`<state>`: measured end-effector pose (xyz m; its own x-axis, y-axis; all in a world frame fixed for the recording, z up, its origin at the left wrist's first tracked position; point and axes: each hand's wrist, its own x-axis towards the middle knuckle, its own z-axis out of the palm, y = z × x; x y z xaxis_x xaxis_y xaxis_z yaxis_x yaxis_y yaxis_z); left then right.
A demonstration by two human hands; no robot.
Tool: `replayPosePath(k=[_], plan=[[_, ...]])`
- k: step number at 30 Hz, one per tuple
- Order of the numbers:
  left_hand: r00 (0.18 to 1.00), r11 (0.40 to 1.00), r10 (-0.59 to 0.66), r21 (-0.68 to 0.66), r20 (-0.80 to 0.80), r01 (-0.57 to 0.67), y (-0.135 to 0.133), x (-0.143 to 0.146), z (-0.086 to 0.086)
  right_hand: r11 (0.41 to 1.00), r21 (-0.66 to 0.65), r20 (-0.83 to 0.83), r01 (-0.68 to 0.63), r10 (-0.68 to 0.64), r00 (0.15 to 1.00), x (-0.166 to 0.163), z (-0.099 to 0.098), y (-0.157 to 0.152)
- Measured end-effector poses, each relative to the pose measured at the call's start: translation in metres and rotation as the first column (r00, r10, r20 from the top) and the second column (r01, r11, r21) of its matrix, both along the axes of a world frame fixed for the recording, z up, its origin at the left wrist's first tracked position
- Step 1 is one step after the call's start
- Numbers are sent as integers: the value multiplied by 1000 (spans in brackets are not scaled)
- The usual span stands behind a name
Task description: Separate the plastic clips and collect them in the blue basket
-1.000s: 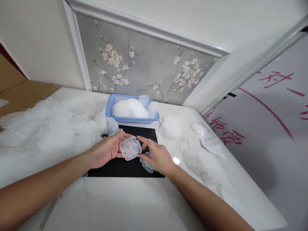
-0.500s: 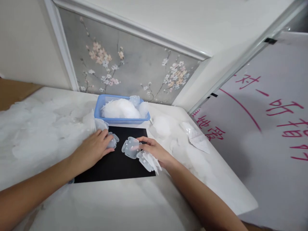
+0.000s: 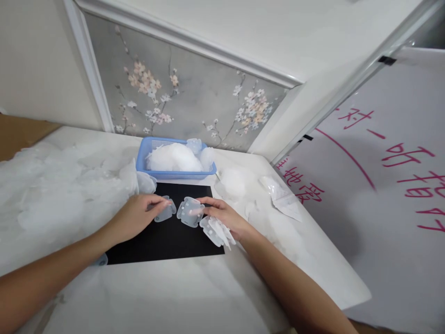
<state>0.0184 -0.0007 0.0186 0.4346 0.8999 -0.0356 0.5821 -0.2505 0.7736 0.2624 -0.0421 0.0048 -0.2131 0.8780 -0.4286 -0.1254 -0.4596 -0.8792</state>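
My left hand [image 3: 134, 215] pinches a small translucent plastic piece [image 3: 166, 211] over the black mat [image 3: 163, 239]. My right hand [image 3: 224, 218] grips a similar translucent piece [image 3: 189, 211] with its fingertips just to the right, and a fanned stack of more such pieces [image 3: 217, 231] is tucked under its palm. The two held pieces sit side by side, a small gap apart.
A blue basket [image 3: 174, 174] heaped with white plastic pieces stands behind the mat. A large pile of translucent pieces [image 3: 62, 185] covers the left of the white table [image 3: 194, 292]; more lie at the right [image 3: 239, 183], with a clear bag [image 3: 281, 197]. A whiteboard [image 3: 382, 185] with red writing stands right.
The left hand passed one piece to the right hand, reached left into the pile, and has lifted a new piece toward the one in the right hand. The view shifted rightward.
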Motion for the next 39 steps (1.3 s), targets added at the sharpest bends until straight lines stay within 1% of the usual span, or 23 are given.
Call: replayPosePath(k=[2, 3, 6, 8, 10, 12, 15, 17, 19, 22, 24, 25, 26, 27, 28, 29, 30, 31, 32, 33, 34, 36, 39], plan=[[975, 974, 107, -216, 197, -63, -2, 2, 2, 999, 35, 11, 19, -19, 1000, 0, -3, -1], [940, 948, 166, -311, 299, -68, -3, 2, 3, 997, 71, 20, 16, -17, 1000, 0, -6, -1], [788, 849, 321, -529, 526, 7, -5, 4, 7, 978, 204, 101, -39, 19, 995, 3, -12, -1], [715, 771, 398, -632, 575, 80, -7, 6, 9, 951, 293, 203, -101, 42, 978, 4, -13, -3], [687, 692, 461, -712, 562, 119, -9, 7, 11, 911, 374, 312, -171, 50, 949, 4, -13, -5], [669, 640, 499, -755, 551, 144, -10, 9, 13, 868, 445, 414, -222, 20, 910, 2, -12, -9], [641, 619, 499, -758, 582, 206, -12, 11, 14, 788, 547, 576, -283, -109, 810, -4, -14, -15], [636, 615, 479, -748, 606, 249, -13, 11, 14, 698, 620, 656, -359, -209, 726, -8, -17, -18], [646, 606, 450, -742, 617, 287, -14, 10, 14, 605, 658, 698, -448, -267, 665, -11, -21, -19], [664, 593, 412, -737, 624, 325, -18, 10, 14, 507, 670, 727, -542, -301, 617, -14, -25, -18], [685, 593, 383, -733, 620, 333, -20, 11, 14, 478, 684, 717, -551, -300, 630, -15, -24, -18], [705, 606, 359, -727, 612, 323, -21, 11, 14, 484, 701, 693, -523, -292, 659, -15, -23, -18], [732, 639, 325, -710, 599, 297, -22, 11, 13, 511, 719, 657, -471, -278, 701, -15, -22, -18], [770, 699, 275, -669, 576, 251, -22, 11, 12, 556, 731, 607, -396, -263, 750, -15, -20, -18], [820, 784, 206, -592, 534, 188, -22, 10, 10, 617, 726, 545, -303, -248, 801, -14, -18, -18], [878, 876, 120, -466, 464, 126, -22, 8, 8, 693, 692, 475, -203, -225, 851, -14, -16, -17], [932, 949, 26, -302, 360, 91, -21, 6, 4, 774, 623, 402, -112, -193, 895, -12, -15, -16], [971, 987, -61, -133, 230, 93, -20, 4, 0, 851, 524, 329, -46, -152, 932, -10, -13, -14], [987, 992, -129, 10, 91, 129, -19, 1, -4, 911, 413, 255, -4, -112, 961, -8, -13, -12], [984, 978, -174, 114, -32, 177, -18, -1, -9, 952, 307, 181, 16, -75, 981, -6, -12, -10], [972, 959, -198, 183, -124, 218, -17, -3, -14, 975, 219, 114, 23, -49, 992, -4, -12, -8], [954, 931, -204, 258, -219, 258, -15, -5, -21, 991, 128, 23, 27, -30, 999, 0, -12, -4], [960, 932, -182, 275, -212, 237, -11, -4, -21, 997, 76, -19, 20, -18, 1000, 4, -10, -1]])
